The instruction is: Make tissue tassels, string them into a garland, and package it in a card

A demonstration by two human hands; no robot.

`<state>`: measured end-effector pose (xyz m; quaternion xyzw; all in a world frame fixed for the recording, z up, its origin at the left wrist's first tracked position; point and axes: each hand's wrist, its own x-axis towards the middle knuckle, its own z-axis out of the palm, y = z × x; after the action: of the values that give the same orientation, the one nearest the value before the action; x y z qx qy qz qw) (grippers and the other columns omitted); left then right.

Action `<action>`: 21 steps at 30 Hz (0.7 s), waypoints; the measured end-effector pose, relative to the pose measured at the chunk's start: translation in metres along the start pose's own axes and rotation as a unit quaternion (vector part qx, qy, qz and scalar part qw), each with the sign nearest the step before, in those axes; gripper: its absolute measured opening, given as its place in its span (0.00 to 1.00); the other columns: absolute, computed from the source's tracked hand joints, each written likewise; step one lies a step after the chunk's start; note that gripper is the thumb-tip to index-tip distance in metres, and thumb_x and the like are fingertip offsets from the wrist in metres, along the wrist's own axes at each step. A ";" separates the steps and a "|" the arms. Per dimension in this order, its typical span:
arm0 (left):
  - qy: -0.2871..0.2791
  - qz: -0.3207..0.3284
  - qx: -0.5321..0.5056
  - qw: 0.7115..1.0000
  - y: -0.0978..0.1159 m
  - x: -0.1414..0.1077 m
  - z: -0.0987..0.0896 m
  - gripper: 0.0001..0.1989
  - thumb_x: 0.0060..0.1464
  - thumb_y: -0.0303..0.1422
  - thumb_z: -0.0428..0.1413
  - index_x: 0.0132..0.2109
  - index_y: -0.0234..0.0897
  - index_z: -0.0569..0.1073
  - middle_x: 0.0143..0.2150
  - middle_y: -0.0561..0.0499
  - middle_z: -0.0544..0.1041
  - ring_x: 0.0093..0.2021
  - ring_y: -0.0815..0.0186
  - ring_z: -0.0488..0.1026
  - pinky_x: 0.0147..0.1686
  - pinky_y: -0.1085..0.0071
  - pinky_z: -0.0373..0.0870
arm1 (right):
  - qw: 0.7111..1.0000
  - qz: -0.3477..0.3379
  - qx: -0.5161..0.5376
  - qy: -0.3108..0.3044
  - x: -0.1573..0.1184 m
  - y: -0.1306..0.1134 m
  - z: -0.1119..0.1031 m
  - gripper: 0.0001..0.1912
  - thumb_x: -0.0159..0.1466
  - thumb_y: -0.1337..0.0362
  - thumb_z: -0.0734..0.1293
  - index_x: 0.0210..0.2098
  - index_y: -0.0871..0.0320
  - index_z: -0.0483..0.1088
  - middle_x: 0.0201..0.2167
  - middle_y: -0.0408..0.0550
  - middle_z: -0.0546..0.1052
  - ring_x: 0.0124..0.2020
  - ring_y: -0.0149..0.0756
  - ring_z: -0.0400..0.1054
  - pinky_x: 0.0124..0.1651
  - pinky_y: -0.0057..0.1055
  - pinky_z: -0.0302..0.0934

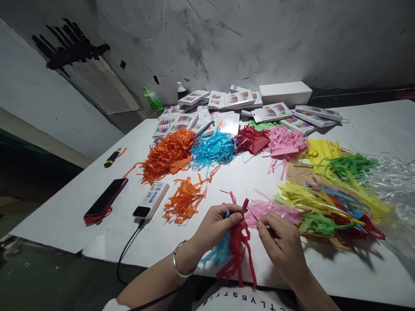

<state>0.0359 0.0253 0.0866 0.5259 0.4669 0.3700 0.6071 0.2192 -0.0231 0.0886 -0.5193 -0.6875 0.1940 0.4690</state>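
Note:
My left hand (220,224) pinches the top of a red paper tassel (239,246), whose strips hang down over the table's front edge. A blue tassel (218,252) hangs just beside it, partly hidden by the same hand, with a bit of blue showing between the fingers. Between finger and thumb, my right hand (282,242) grips a thin dark red strip (252,213) that runs toward the red tassel's top. Behind the hands lies pink fringe (269,211). A small orange tassel (184,200) rests to the left.
Fringe piles in orange (170,153), blue (214,149), red (253,140) and pink (287,142) line the back. Printed boxes (236,99) are stacked behind. Mixed tassels (333,203) and clear plastic (395,185) lie right; a phone (106,198) and power bank (151,201) left.

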 end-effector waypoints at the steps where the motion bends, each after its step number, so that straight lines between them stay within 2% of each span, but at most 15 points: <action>1: -0.002 0.016 0.027 1.000 0.001 0.000 0.000 0.20 0.49 0.47 0.65 0.39 0.34 0.82 0.33 0.46 0.80 0.32 0.65 0.73 0.32 0.71 0.69 | 1.000 0.002 -0.003 -0.002 0.000 0.000 -0.001 0.14 0.68 0.66 0.59 0.25 0.55 0.61 0.20 0.39 0.64 0.22 0.29 0.60 0.26 0.28 0.50; 5: -0.075 0.112 0.157 0.978 0.008 -0.002 -0.003 0.12 0.57 0.40 0.60 0.38 0.36 0.82 0.33 0.47 0.81 0.34 0.63 0.75 0.37 0.70 0.70 | 0.999 0.014 0.011 -0.049 0.003 0.001 -0.004 0.14 0.68 0.66 0.60 0.25 0.55 0.63 0.20 0.39 0.66 0.22 0.28 0.60 0.26 0.28 0.51; 8: -0.109 0.157 0.209 0.959 0.011 -0.003 -0.005 0.11 0.60 0.37 0.57 0.40 0.36 0.81 0.33 0.47 0.80 0.33 0.65 0.74 0.35 0.71 0.69 | 0.996 0.026 0.027 -0.080 0.004 0.004 -0.004 0.13 0.68 0.65 0.61 0.27 0.55 0.67 0.21 0.39 0.69 0.22 0.29 0.62 0.26 0.27 0.51; 13: -0.113 0.163 0.218 0.955 0.011 -0.003 -0.008 0.12 0.61 0.37 0.56 0.41 0.35 0.81 0.32 0.47 0.80 0.32 0.65 0.74 0.34 0.72 0.68 | 0.997 0.039 0.010 -0.064 -0.001 0.006 -0.001 0.12 0.69 0.64 0.61 0.28 0.55 0.68 0.23 0.41 0.72 0.24 0.31 0.64 0.29 0.28 0.53; 17: -0.110 0.166 0.224 0.954 0.011 -0.004 -0.007 0.11 0.61 0.35 0.56 0.39 0.35 0.80 0.31 0.48 0.80 0.31 0.67 0.73 0.33 0.73 0.67 | 0.993 0.073 0.045 -0.085 -0.003 0.003 -0.002 0.13 0.69 0.62 0.61 0.28 0.55 0.69 0.22 0.40 0.71 0.23 0.30 0.62 0.24 0.28 0.51; 19: -0.114 0.169 0.230 0.952 0.011 -0.005 -0.007 0.10 0.61 0.34 0.56 0.39 0.35 0.80 0.31 0.48 0.80 0.30 0.67 0.73 0.33 0.73 0.67 | 0.994 0.057 0.046 -0.083 -0.004 0.002 -0.002 0.13 0.69 0.63 0.61 0.28 0.56 0.69 0.23 0.40 0.71 0.23 0.30 0.63 0.25 0.28 0.52; 21: -0.118 0.174 0.234 0.949 0.012 -0.005 -0.008 0.10 0.61 0.33 0.55 0.39 0.34 0.80 0.31 0.48 0.80 0.30 0.67 0.73 0.33 0.74 0.67 | 0.997 0.011 0.031 -0.070 -0.004 0.002 -0.001 0.12 0.69 0.64 0.61 0.29 0.56 0.69 0.24 0.41 0.71 0.25 0.30 0.64 0.29 0.28 0.54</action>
<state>0.0276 0.0248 0.0990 0.7664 0.3666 0.2855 0.4435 0.2213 -0.0262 0.0859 -0.4972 -0.7068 0.2564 0.4331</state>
